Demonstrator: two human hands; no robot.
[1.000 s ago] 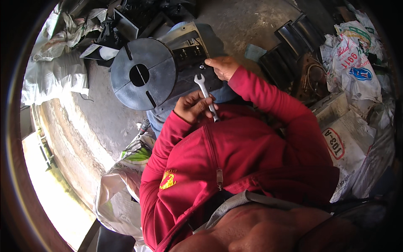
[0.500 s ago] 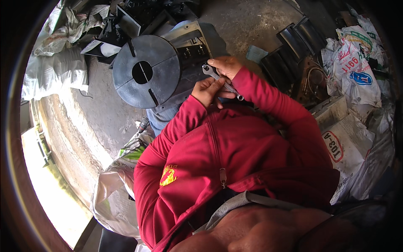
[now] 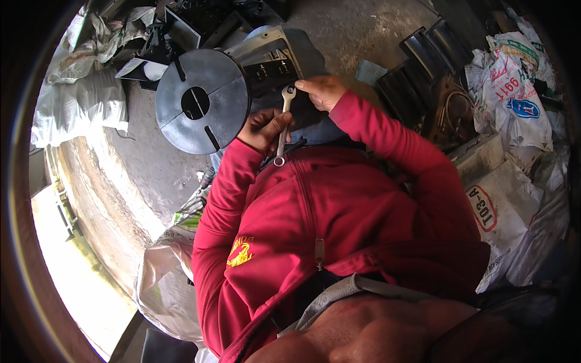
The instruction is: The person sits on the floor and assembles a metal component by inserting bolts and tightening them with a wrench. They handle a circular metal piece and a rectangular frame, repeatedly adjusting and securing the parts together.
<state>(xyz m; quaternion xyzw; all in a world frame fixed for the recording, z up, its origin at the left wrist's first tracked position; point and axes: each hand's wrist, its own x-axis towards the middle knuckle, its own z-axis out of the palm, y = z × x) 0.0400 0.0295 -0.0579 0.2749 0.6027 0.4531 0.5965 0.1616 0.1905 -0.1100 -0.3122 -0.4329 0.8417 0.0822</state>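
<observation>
My left hand (image 3: 263, 129) is closed round the shank of a combination wrench (image 3: 283, 134), its thumb lying across the metal. The wrench stands nearly lengthwise, with the open jaw away from me and the ring end close to my jacket. Just right of the jaw is my right hand (image 3: 322, 92), fingers bent together and tips close to the jaw; whatever they may pinch is too small to make out. A large grey slotted disc (image 3: 203, 124) with a round centre hole sits left of my left hand. Behind the wrench lies a dark metal part (image 3: 269, 71) with a pale frame.
Black box-shaped parts (image 3: 402, 91) stand at the right, near printed white sacks (image 3: 511, 97). A small blue-grey piece (image 3: 369, 72) lies on the floor. White plastic bags (image 3: 82, 109) are at the far left, and another sack (image 3: 166, 284) is beside my left side.
My left hand has moved left with the wrench, which has turned from slanting to nearly lengthwise. My hands have drawn apart. The grey disc has shifted slightly left.
</observation>
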